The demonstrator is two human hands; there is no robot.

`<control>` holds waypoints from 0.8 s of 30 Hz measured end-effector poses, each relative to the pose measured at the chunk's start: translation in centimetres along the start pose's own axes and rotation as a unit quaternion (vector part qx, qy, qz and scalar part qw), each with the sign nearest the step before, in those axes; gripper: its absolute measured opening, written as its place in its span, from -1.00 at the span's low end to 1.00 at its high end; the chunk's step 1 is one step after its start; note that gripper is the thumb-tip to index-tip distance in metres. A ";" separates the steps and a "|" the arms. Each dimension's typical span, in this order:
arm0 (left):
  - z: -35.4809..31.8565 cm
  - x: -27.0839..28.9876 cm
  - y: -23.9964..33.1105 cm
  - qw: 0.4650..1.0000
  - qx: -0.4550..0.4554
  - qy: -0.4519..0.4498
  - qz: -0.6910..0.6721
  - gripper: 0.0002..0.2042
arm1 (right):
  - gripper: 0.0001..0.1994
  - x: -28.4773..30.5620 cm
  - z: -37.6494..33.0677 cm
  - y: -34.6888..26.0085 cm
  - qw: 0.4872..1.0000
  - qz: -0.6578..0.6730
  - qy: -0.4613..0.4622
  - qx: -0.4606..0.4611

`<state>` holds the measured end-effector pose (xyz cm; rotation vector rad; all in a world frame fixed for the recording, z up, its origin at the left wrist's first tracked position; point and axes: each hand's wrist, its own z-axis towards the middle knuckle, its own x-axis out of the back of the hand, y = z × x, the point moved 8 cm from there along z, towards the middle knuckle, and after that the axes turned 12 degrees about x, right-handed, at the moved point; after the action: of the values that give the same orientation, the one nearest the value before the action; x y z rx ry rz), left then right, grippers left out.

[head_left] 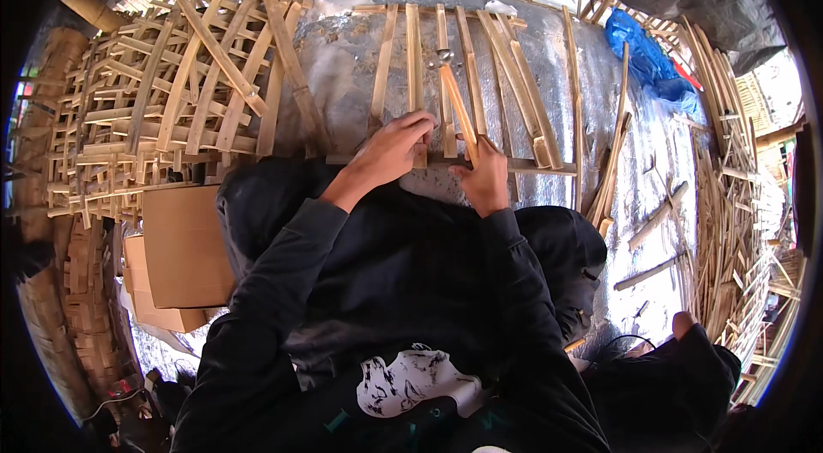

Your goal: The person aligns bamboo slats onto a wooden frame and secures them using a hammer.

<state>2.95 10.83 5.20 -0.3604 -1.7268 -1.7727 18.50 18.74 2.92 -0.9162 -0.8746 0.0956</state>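
Observation:
My right hand [485,177] is wrapped round the wooden handle of a hammer [457,103]. The hammer's metal head points away from me, over the slats. My left hand [390,150] has its fingers curled over the near end of a bamboo slat [414,59], where it meets a crosswise bamboo strip [527,166]; whether a nail is between the fingertips is hidden. Several slats run away from me, between this near strip and a far crosswise strip [370,10], as an open frame in front of my knees.
Finished-looking bamboo lattices [163,93] are piled at left, beside cardboard boxes [189,234]. A silvery sheet [343,46] covers the ground. Loose bamboo pieces [658,215], a blue plastic bag [645,59] and bundled strips [720,230] lie at right. Another person's dark-clothed limb [669,376] shows lower right.

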 end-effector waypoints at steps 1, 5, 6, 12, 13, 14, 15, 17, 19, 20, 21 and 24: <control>0.2 -0.4 -0.3 1.000 0.014 -0.018 -0.009 -0.77 | -0.52 0.1 0.0 -0.4 1.000 -0.008 -0.009 0.009; 1.2 -1.4 -2.1 0.997 0.055 -0.047 0.017 -0.75 | -0.54 -0.3 -0.1 -0.6 0.999 -0.020 -0.048 -0.001; 1.4 -1.7 -2.6 0.997 0.056 -0.048 0.018 -0.75 | -0.57 -0.3 -0.1 -0.7 0.999 -0.034 -0.042 0.000; 3.1 -1.8 -2.8 0.997 0.042 -0.062 0.019 -0.80 | -0.63 -0.2 -0.4 -0.2 0.997 -0.068 -0.020 -0.029; 3.3 -2.0 -2.6 0.997 0.042 -0.064 0.017 -0.80 | -0.65 0.1 -0.4 0.0 0.997 -0.072 -0.013 -0.039; 3.3 -1.9 -2.7 0.997 0.037 -0.064 0.012 -0.80 | -0.65 0.1 -0.3 -0.1 0.997 -0.071 -0.014 -0.039; 3.3 -1.8 -2.8 0.997 0.032 -0.064 0.006 -0.79 | -0.68 0.1 -0.2 0.0 0.995 -0.082 -0.020 -0.044; 3.6 -1.7 -2.3 0.999 0.000 -0.046 -0.030 -0.79 | -0.70 0.0 0.0 0.3 0.994 -0.092 -0.028 -0.050; 3.8 -1.5 -1.8 0.997 -0.031 -0.026 -0.066 -0.79 | -0.72 -0.3 0.2 0.6 0.994 -0.091 -0.043 -0.034; 4.2 -1.8 -1.9 0.997 -0.017 -0.039 -0.063 -0.68 | -0.72 -0.2 0.2 0.7 0.994 -0.091 -0.045 -0.034; 4.5 -2.0 -1.9 0.997 -0.003 -0.051 -0.061 -0.57 | -0.71 -0.2 0.2 0.5 0.995 -0.092 -0.041 -0.023; 5.1 -2.3 -3.1 0.991 0.045 -0.109 -0.068 -0.57 | -0.70 -0.2 0.2 0.4 0.995 -0.094 -0.034 -0.013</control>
<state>1.70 16.17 1.92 -0.4190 -2.0198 -1.7977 18.32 18.98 2.55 -0.8547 -1.0240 -0.0467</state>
